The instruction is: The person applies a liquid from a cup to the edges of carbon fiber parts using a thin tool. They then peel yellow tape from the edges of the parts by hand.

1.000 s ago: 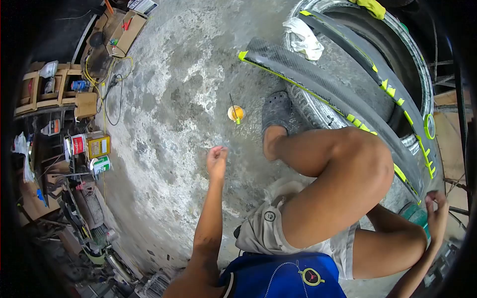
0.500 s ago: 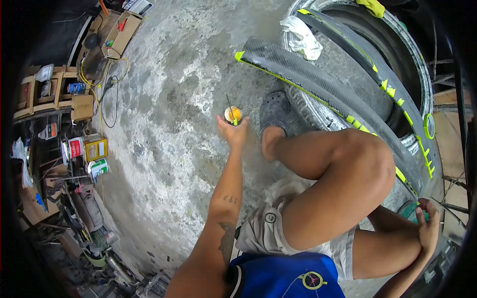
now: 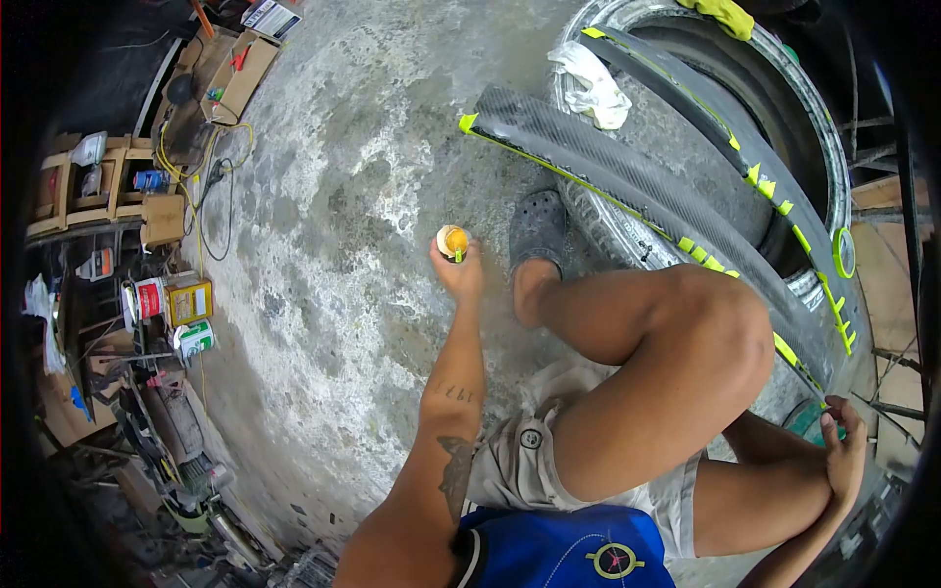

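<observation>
My left hand [image 3: 459, 272] is wrapped round a small cup [image 3: 444, 241] above the concrete floor. Inside the cup is something orange, and a bit of yellow-green shows at its near rim. A long dark carbon-fibre-patterned strip [image 3: 608, 162], edged with yellow-green tape, lies across a tire on the right. At the strip's lower end my right hand [image 3: 845, 446] has its thumb and fingers closed on the taped tip. A second dark strip [image 3: 676, 93] with tape tabs [image 3: 765, 182] lies beside the first.
A large tire [image 3: 833, 137] carries a white cloth [image 3: 593, 86], a yellow-green cloth [image 3: 725, 15] and a tape roll [image 3: 844, 252]. My clog [image 3: 538, 230] stands by the strip. Along the left are cans [image 3: 189, 302], a cardboard box [image 3: 245, 78], cables [image 3: 231, 196] and cluttered shelving [image 3: 88, 206].
My left hand, its fingers spread at the cup before, has closed round it. The thin stick that rose from the cup no longer shows. My right hand has stayed at the strip's end.
</observation>
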Action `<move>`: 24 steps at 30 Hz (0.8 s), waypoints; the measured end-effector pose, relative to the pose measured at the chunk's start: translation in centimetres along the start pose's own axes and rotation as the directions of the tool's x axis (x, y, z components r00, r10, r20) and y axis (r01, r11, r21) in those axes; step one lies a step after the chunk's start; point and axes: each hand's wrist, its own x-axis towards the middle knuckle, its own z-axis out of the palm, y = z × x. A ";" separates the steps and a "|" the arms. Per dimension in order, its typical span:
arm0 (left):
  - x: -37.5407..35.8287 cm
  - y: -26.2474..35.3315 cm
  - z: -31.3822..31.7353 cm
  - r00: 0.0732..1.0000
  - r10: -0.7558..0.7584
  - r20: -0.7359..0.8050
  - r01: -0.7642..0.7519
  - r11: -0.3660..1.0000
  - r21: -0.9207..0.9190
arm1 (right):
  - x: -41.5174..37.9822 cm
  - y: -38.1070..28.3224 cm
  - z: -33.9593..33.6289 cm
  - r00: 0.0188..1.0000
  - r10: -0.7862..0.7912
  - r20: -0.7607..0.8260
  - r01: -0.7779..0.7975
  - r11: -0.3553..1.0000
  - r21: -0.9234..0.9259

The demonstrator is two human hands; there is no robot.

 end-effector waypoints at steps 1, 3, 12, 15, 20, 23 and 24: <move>-0.1 0.0 -0.3 1.000 0.020 0.002 -0.020 1.000 0.008 | 0.1 0.2 0.1 1.000 0.008 -0.001 -0.008 0.999 0.037; -0.3 0.9 -1.4 0.998 0.052 0.017 -0.053 0.999 0.009 | 0.2 0.6 0.3 1.000 -0.004 -0.008 0.004 0.999 0.039; -2.7 9.9 -6.6 0.986 0.106 0.130 -0.093 0.990 -0.102 | 1.3 -3.4 0.2 0.964 -0.258 -0.059 0.257 0.966 -0.029; -3.8 12.8 -7.9 0.961 0.238 0.139 -0.236 0.971 -0.032 | 1.6 -8.0 0.3 0.894 -0.417 -0.162 0.411 0.909 -0.072; -6.1 20.2 -10.2 0.877 0.451 0.166 -0.444 0.893 -0.078 | 2.1 -14.2 -0.3 0.767 -0.610 -0.200 0.617 0.786 -0.030; -7.6 25.7 -12.0 0.787 0.586 0.193 -0.586 0.808 -0.062 | 1.2 -18.1 -0.9 0.649 -0.702 -0.294 0.717 0.693 -0.072; -8.2 27.2 -12.5 0.753 0.627 0.201 -0.633 0.773 -0.041 | 0.7 -19.5 -1.1 0.551 -0.757 -0.351 0.795 0.604 -0.055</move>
